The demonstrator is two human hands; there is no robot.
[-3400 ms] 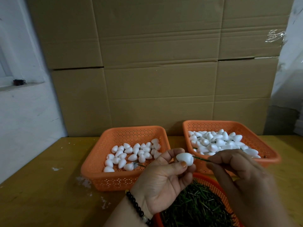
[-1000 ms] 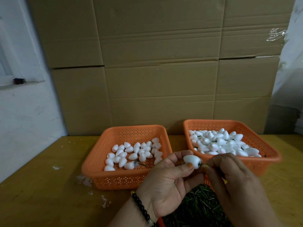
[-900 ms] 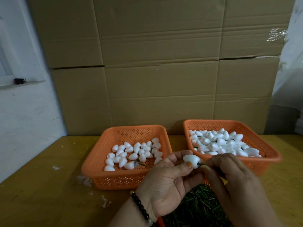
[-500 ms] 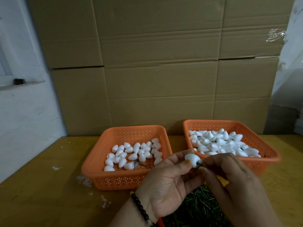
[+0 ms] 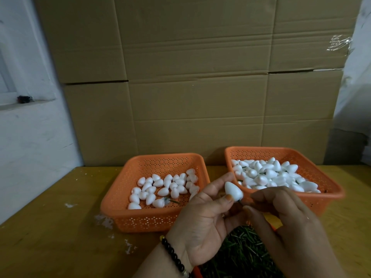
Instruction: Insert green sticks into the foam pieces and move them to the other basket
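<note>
No readable writing on the cardboard boxes (image 5: 200, 77) behind. Wooden table (image 5: 50, 227) carries two orange baskets: left basket (image 5: 140, 219) with loose foam pieces, right basket (image 5: 331, 189) piled fuller, some showing green sticks. Left hand (image 5: 202, 217), palm up, pinches a white foam piece (image 5: 232, 190) between thumb and fingers. Right hand (image 5: 285, 219) pinches the green stick (image 5: 240, 202) at its base. Stick pile (image 5: 241, 255) below.

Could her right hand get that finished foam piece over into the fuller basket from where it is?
Probably yes. The right hand hovers just in front of the right basket, whose top is open, and nothing stands between them. The left hand pinches the foam piece though.
</note>
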